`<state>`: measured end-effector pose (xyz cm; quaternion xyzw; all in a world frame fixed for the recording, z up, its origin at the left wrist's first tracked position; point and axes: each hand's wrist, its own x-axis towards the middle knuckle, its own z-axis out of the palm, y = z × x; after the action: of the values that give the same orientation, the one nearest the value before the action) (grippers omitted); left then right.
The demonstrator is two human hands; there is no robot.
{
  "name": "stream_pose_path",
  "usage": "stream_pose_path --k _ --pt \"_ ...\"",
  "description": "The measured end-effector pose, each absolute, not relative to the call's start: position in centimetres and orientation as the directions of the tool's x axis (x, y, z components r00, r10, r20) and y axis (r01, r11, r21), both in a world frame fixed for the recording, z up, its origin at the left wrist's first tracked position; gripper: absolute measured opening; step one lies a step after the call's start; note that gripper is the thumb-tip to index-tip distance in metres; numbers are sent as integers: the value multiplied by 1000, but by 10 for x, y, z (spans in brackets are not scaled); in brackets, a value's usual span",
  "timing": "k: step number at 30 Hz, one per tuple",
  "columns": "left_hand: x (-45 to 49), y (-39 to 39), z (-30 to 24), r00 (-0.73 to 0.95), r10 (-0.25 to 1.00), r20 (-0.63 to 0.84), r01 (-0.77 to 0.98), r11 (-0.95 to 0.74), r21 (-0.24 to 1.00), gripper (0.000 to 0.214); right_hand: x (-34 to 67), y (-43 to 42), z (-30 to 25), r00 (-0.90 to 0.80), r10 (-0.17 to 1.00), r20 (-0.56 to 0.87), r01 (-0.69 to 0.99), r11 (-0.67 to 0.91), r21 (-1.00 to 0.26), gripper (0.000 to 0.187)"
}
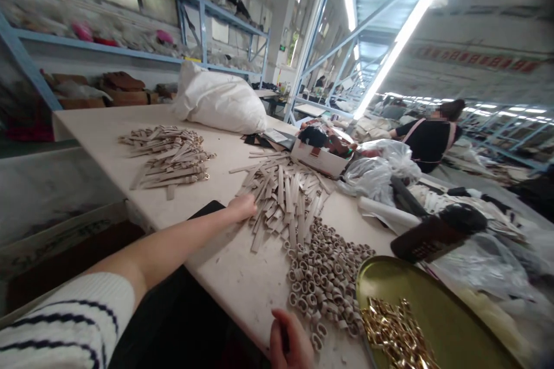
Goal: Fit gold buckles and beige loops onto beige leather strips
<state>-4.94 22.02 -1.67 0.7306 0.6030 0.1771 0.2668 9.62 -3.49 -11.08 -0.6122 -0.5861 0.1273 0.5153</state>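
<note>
Flat beige strips [288, 193] lie heaped on pale tabletop [242, 279], against small beige ring-shaped loops [324, 271]; careless sweep could mix both. Left hand [242, 207] at strips' edge, fingers curled, hold hidden. Right hand [294, 343] near loops, half-curled; cannot tell if holding anything.

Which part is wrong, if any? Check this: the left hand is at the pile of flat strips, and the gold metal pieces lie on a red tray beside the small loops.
The head view shows an olive-green tray, not red. The left hand, flat strips, gold metal pieces and small loops are as stated.
</note>
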Motion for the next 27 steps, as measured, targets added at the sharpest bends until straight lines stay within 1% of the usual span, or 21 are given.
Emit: stream_pose_path --k 3,6,8,9,10,12,14,15,16,17,18,19,20,21,22,23,24,25,26,27 --pt "-52 194 2 255 959 -123 690 -91 718 22 98 -36 -103 233 867 440 541 261 -800 18" --pt "-52 144 20 368 915 -164 572 -84 816 27 100 -36 -97 187 895 405 499 268 -824 18" --pt "-50 106 29 456 870 -189 487 -66 871 28 103 -35 -86 178 920 350 417 251 -874 23" --pt "-49 87 33 516 829 -213 399 -13 917 26 105 -35 -78 182 935 306 336 233 -913 29" --pt "-47 71 37 576 779 -249 352 39 935 24 109 -35 -69 208 944 258 224 210 -952 34" --pt "-45 45 42 630 705 -328 340 129 931 21 119 -40 -51 309 942 128 -63 155 -986 38" --pt "-41 30 41 626 670 -399 351 215 912 20 129 -54 -37 444 896 13 -272 149 -951 31" --pt "-38 25 38 612 672 -417 319 272 908 21 133 -65 -34 497 868 -19 -310 158 -937 26" --pt "-35 21 33 591 687 -423 253 340 906 21 134 -78 -35 524 851 -30 -300 152 -942 22" --pt "-30 17 26 563 708 -427 160 413 896 21 134 -92 -38 536 844 -19 -244 133 -961 20" --pt "-25 12 18 531 728 -433 56 480 875 20 132 -107 -43 534 845 12 -153 110 -982 19" --pt "-19 7 10 502 742 -445 -42 535 844 19 129 -121 -50 518 853 67 -22 91 -996 17" --pt "-13 0 1 482 741 -467 -113 581 806 17 125 -132 -58 476 865 160 141 105 -984 19" --pt "-6 -7 -6 485 721 -495 -144 624 768 15 121 -141 -65 381 884 272 304 158 -940 26" --pt "-1 -14 -13 507 686 -522 -137 662 736 15 118 -147 -71 243 902 357 445 224 -867 35" --pt "3 -21 -17 539 645 -541 -106 690 716 17 117 -151 -76 106 914 393 552 275 -788 41" --pt "6 -25 -19 574 610 -546 -60 696 715 20 119 -151 -79 -11 919 393 634 311 -708 44" --pt "7 -27 -20 597 599 -534 -19 676 737 24 123 -151 -80 -85 924 373 693 324 -644 43" --pt "7 -27 -19 610 609 -507 17 629 777 27 130 -149 -80 -104 931 351 737 309 -601 41" --pt "7 -25 -18 614 631 -475 50 569 821 30 139 -147 -78 -73 938 338 773 267 -575 37"
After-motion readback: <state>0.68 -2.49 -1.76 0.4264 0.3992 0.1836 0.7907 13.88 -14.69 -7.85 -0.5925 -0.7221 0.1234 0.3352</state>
